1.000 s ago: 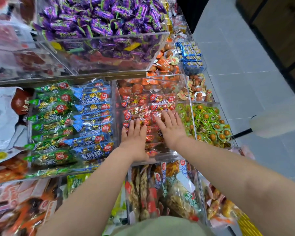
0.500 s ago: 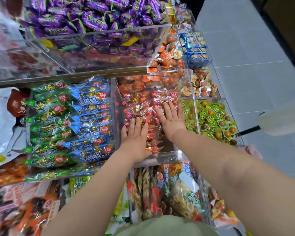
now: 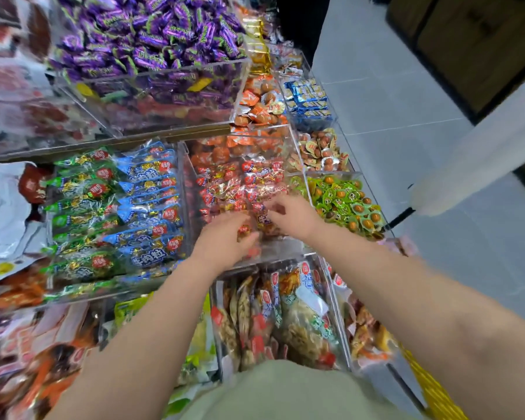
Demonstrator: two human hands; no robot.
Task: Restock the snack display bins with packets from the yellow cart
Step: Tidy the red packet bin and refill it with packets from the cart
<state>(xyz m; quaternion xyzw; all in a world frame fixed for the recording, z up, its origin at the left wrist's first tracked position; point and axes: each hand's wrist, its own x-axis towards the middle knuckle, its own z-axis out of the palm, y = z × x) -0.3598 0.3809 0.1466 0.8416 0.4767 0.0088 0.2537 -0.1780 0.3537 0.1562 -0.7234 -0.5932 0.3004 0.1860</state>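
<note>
Flat a moment ago, the left hand and right hand now curl into the red packets in their clear bin, apparently gripping some.

- The clear bin has smooth, glossy walls of transparent hard plastic.
- Inside that bin, the red packets are thin, crinkled, shiny film.
- Behind it, the purple sweets wear glossy, foil-like wrappers.
- Right of it, the floor is smooth grey tile with a dull sheen.
- Nearer and to its right, the yellow cart looks like plastic lattice.
- Nearer than the bin, the garment is matt green cloth.
</note>
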